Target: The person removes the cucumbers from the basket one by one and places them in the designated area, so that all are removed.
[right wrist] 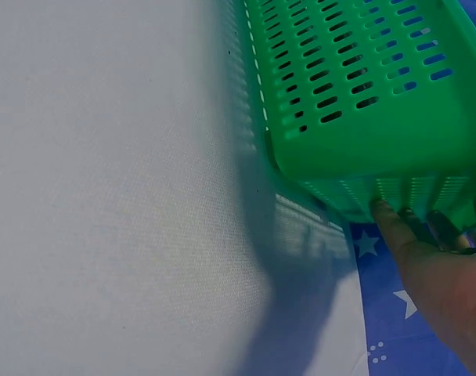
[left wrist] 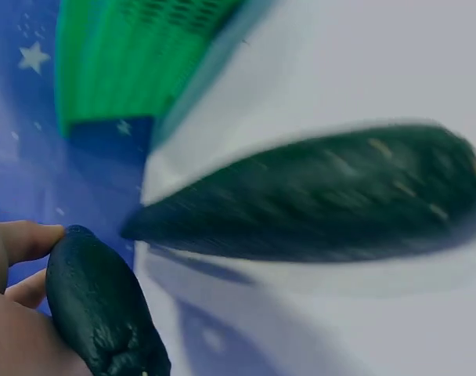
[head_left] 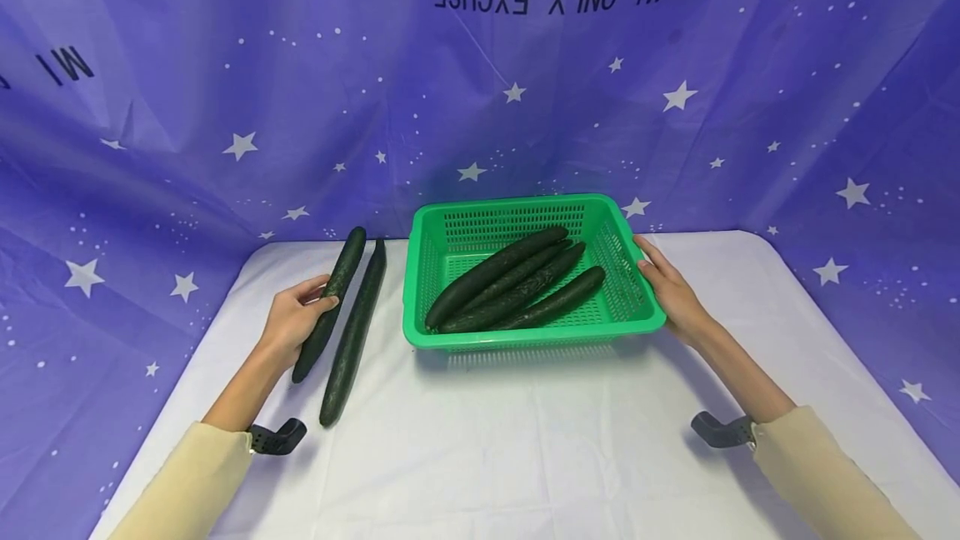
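My left hand [head_left: 291,322] pinches a dark green cucumber [head_left: 345,265] between thumb and fingers, and it leans at a slant at the table's left. Just right of it a second cucumber [head_left: 354,344] lies on the cloth; in the left wrist view this cucumber [left wrist: 316,196] looks large and blurred. A green plastic basket [head_left: 525,340] with slotted walls stands at the back middle, with several cucumbers [head_left: 495,273] lying diagonally inside. At the basket's right end, my right hand [head_left: 675,298] touches the outer wall below the rim with extended fingers, partly shadowed in the right wrist view.
A white cloth [head_left: 540,448] covers the table. Behind and at both sides hangs a purple-blue curtain [head_left: 360,107] with white stars and lettering. Each wrist wears a dark strap, the left strap [head_left: 279,437] near the lying cucumber's lower end.
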`<action>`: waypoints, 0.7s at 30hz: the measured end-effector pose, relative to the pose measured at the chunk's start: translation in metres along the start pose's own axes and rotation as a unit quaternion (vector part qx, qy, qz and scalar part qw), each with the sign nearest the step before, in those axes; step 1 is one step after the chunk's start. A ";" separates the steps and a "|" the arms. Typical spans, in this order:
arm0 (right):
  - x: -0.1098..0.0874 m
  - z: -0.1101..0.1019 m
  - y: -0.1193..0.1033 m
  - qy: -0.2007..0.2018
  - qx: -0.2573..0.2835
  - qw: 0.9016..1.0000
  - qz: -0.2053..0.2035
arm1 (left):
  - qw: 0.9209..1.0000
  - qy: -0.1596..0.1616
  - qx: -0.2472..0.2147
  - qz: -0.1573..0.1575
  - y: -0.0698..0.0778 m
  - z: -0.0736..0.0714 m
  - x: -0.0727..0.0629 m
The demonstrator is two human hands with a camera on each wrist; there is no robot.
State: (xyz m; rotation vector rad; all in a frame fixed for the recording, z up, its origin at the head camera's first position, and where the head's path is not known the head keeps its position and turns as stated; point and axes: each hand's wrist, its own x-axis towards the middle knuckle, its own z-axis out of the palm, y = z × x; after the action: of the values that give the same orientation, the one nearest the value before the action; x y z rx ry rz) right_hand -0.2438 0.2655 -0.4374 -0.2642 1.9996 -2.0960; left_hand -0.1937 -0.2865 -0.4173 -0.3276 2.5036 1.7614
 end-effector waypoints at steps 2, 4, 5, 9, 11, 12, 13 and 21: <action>0.000 -0.001 0.000 0.001 -0.004 1.000 0.003 | 1.000 0.006 -0.005 -0.012 -0.011 0.000 0.003; 0.000 -0.001 -0.001 0.000 -0.008 1.000 0.006 | 1.000 0.008 -0.004 -0.022 -0.018 0.000 0.005; 0.000 -0.001 -0.001 0.000 -0.011 1.000 0.006 | 1.000 0.010 -0.006 -0.027 -0.021 0.000 0.005; 0.000 0.000 -0.002 -0.001 -0.022 1.000 0.007 | 0.999 0.015 -0.017 -0.038 -0.027 0.003 0.007; 0.000 0.001 -0.003 0.000 -0.028 1.000 0.007 | 0.999 0.019 -0.018 -0.037 -0.029 0.004 0.008; 0.000 0.001 -0.003 0.001 -0.031 1.000 0.007 | 0.999 0.020 -0.017 -0.038 -0.030 0.004 0.009; 0.000 0.001 -0.003 0.003 -0.032 0.999 0.008 | 0.999 0.021 -0.015 -0.038 -0.031 0.005 0.010; 0.000 0.000 -0.003 0.006 -0.040 0.999 0.011 | 0.999 0.017 -0.015 -0.044 -0.035 0.008 0.013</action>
State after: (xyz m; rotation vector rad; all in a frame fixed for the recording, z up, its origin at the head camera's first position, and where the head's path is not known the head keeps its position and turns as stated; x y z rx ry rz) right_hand -0.2438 0.2655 -0.4341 -0.2419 2.0862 -2.0116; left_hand -0.1998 -0.2922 -0.4544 -0.4656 2.4465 1.7766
